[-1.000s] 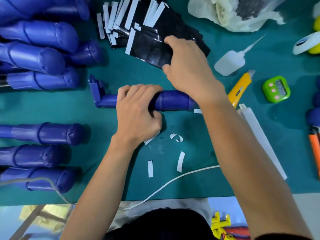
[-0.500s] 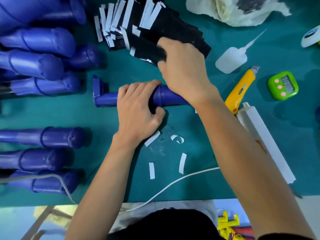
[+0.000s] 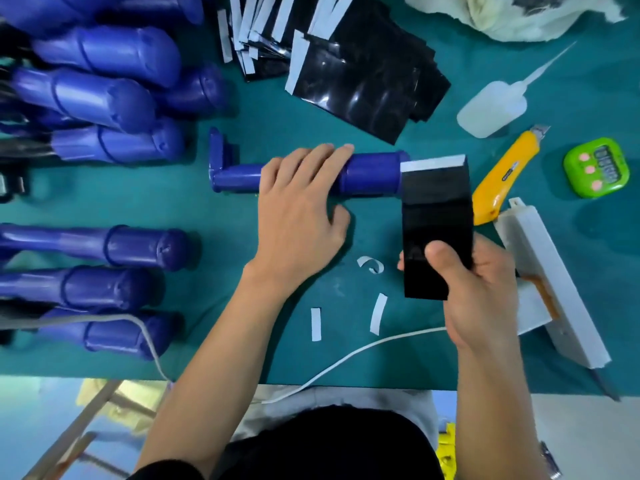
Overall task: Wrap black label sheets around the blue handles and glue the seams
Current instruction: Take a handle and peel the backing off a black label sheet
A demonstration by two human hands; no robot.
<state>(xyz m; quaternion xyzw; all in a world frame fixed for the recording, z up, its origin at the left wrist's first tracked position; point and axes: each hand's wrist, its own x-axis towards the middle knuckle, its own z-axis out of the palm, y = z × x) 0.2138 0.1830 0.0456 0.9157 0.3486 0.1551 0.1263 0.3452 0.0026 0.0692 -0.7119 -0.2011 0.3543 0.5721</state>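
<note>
At nine o'clock on the teal surface (image 3: 450, 358), spare blue handles (image 3: 104, 98) lay heaped, with a second row (image 3: 114, 247) below them towards eight o'clock, their butt ends pointing to three o'clock. In the middle, one blue handle (image 3: 374, 174) lay lengthwise from nine to three o'clock. The left hand (image 3: 298, 216) rested palm down across it, its grip spread, the fingers laid nearly straight over the shaft and the thumb on the surface at the near side. At twelve o'clock from that hand sat the fanned stack of black label sheets (image 3: 363, 84), their white strips showing. Loose white paper strips (image 3: 315, 323) lay at six o'clock from the handle, beside a white cord (image 3: 346, 358). Just at three o'clock from the handle's butt end, a single black label sheet (image 3: 436, 209) stood upright, its white strip uppermost and level with the handle; whether it touched the handle could not be told. The right hand (image 3: 481, 299) held it from below, its grip pinching the sheet between the thumb in front and the fingers behind. Farther towards three o'clock were a clear glue bottle (image 3: 491, 109), a yellow utility knife (image 3: 502, 174), a white tool (image 3: 540, 271) and a green timer (image 3: 595, 171).
</note>
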